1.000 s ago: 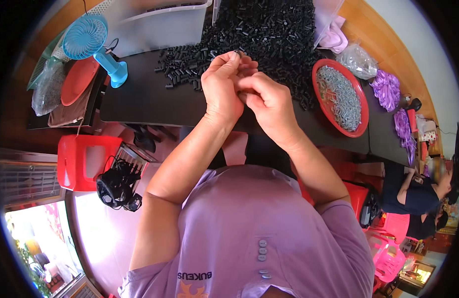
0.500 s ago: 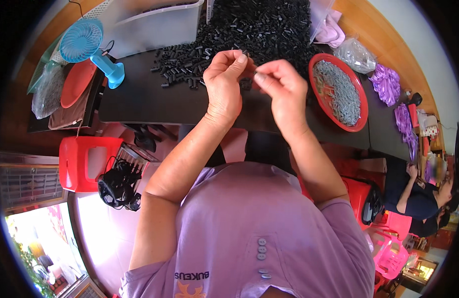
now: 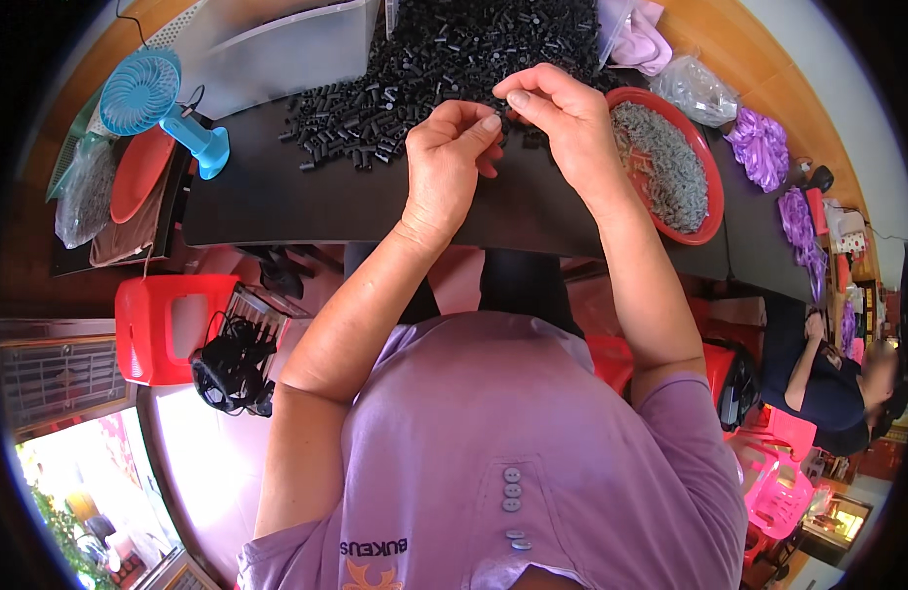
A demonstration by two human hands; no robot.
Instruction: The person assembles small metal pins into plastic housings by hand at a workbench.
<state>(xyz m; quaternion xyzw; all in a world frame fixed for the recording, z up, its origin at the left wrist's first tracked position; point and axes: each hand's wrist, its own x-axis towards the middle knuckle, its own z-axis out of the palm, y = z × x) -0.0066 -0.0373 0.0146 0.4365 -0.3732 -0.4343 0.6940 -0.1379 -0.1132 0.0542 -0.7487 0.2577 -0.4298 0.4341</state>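
Dark table — black cylinders heaped toward the back, blue fan left, red tray right, a person beyond. Left hand pinched, right hand nearly so (contents — can't tell from here). Touching a second ago, now apart.

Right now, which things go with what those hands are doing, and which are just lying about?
Probably used by the left hand and right hand:
- black pieces
- silvery pieces in red bowl

Probably just about:
- blue fan
- purple bundles
- pink cloth
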